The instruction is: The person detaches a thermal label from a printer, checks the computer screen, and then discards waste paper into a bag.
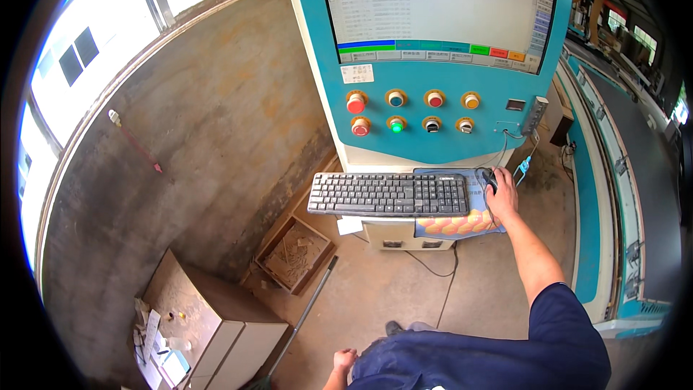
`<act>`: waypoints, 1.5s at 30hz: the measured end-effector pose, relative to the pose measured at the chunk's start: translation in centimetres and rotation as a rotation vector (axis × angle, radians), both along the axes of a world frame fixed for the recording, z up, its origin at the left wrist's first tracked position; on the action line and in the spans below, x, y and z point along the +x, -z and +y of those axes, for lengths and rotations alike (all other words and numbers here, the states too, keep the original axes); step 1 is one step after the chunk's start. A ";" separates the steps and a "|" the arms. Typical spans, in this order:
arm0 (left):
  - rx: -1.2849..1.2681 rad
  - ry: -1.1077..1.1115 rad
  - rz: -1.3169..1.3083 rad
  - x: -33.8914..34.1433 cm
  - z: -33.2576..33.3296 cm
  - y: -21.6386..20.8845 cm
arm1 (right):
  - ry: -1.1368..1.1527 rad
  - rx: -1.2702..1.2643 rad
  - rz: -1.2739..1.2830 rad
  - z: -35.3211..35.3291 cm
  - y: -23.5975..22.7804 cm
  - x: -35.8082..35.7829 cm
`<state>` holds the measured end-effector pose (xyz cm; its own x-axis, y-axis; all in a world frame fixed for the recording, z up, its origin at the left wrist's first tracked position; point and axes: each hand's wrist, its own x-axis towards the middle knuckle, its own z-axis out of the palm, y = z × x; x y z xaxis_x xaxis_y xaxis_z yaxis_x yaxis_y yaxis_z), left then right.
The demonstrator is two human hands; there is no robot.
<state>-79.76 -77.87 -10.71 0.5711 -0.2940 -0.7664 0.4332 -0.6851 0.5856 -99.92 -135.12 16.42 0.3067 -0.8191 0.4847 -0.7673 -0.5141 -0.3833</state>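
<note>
My right hand is closed over a black computer mouse, on the right part of a patterned mouse pad. Left of it a black keyboard lies on the shelf, partly over the pad. Low in the view, beside my dark blue shirt, hangs my left hand, its fingers curled in with nothing seen in them. Above the keyboard stands a teal control cabinet with a lit screen, showing a list and coloured buttons. Below the screen are several round push buttons and switches, one glowing green.
At the lower left a small cabinet carries papers and a clear bottle. Beside it are a wooden tray of debris and a long pole. A long teal machine runs along the right. Cables hang beneath the shelf.
</note>
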 end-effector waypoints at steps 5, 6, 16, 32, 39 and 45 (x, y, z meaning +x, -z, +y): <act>-0.022 -0.072 0.060 0.0 0.4 1.2 | -0.002 0.011 0.000 0.2 -0.2 0.3; -0.024 -0.072 0.063 0.1 0.3 1.3 | -0.001 0.009 0.002 0.2 -0.2 0.2; -0.053 -0.081 0.083 0.1 0.3 1.7 | -0.009 -0.002 0.006 0.2 -0.3 0.1; -0.026 -0.064 0.057 -0.3 0.3 1.2 | 0.003 0.009 0.024 0.1 0.0 0.2; 0.015 -0.021 0.012 -0.7 -0.7 -1.5 | 0.007 0.013 0.024 0.2 -0.3 0.0; 0.051 0.012 -0.032 -0.8 -0.5 -1.1 | -0.014 -0.007 -0.035 0.1 -0.1 0.1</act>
